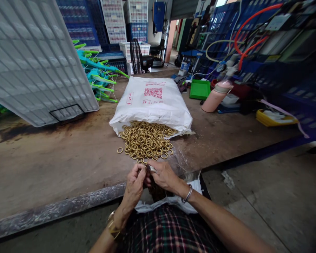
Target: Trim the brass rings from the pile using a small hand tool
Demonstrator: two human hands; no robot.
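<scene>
At the table's front edge my left hand (135, 180) and my right hand (163, 174) meet, fingertips close together. My left thumb and fingers are closed in a pinch; what they hold is too small to make out. A small pale, shiny piece (153, 169) shows in the closed fingers of my right hand, its kind unclear. Just beyond the fingertips lies a heap of brass-coloured rings (144, 142), spilling from the mouth of a white woven sack (152, 102) with red print. Below the hands, an open white bag (196, 186) sits at my lap, with dark contents partly hidden.
A large white plastic crate (39, 63) leans at the left, beside teal and green plastic parts (100, 75). A green tray (200, 89), a pink bottle (214, 100) and a yellow tray (275, 118) stand right. A black fan (137, 56) is behind the sack.
</scene>
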